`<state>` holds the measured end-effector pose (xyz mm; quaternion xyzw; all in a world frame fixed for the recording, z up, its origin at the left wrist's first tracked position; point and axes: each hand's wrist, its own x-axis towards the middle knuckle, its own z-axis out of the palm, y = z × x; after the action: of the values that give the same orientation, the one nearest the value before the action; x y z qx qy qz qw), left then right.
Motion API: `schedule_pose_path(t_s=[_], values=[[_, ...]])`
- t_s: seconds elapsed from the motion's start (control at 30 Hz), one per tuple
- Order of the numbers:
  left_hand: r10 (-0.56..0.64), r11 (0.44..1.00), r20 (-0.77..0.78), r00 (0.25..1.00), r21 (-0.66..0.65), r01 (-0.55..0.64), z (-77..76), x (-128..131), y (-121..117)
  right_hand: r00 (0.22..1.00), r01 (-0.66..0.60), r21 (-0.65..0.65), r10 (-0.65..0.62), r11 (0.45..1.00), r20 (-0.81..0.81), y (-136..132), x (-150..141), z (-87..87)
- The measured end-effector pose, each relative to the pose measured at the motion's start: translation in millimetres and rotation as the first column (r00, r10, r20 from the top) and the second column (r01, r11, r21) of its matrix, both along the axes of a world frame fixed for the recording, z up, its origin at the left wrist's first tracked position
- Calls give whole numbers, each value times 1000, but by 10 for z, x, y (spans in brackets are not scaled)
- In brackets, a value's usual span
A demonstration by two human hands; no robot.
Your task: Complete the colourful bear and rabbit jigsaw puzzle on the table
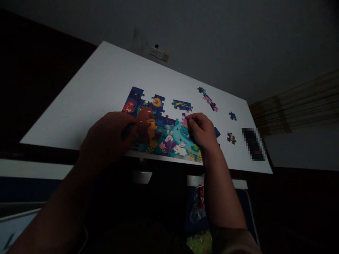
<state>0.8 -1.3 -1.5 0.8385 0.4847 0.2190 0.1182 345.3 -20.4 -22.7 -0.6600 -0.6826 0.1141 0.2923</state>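
Observation:
A partly assembled colourful jigsaw puzzle (161,135) with a bear and white rabbits lies near the front edge of a white table (100,81). My left hand (108,139) rests on the puzzle's left side, fingers curled down onto the pieces by the bear. My right hand (202,130) is closed in a pinch on a pink-purple puzzle piece (184,121) at the puzzle's upper right edge. Whether that piece is seated in the puzzle is unclear.
Loose pieces lie further back and to the right: a joined blue strip (182,105), a purple chain (209,99), and single pieces (232,116) (231,138). A dark blurred object (253,144) sits at the table's right end. Wall sockets (159,54) are behind the table.

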Motion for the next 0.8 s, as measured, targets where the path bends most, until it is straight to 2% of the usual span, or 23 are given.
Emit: schedule_pose_path(t_s=[0.2, 0.5, 0.8], values=[[13, 1000, 10, 1000, 8, -13, -2, -1, -2, 995, 46, -7, -46, 999, -90, 0, -28, 18], [5, 1000, -3, 1000, 4, -5, 18, 9, 3, 999, 16, 79, -18, 997, 28, -2, -81, 92], [-12, 1000, 3, 1000, 4, 12, 6, 1, 11, 999, 9, 57, -11, 998, 44, 4, -57, 73]])
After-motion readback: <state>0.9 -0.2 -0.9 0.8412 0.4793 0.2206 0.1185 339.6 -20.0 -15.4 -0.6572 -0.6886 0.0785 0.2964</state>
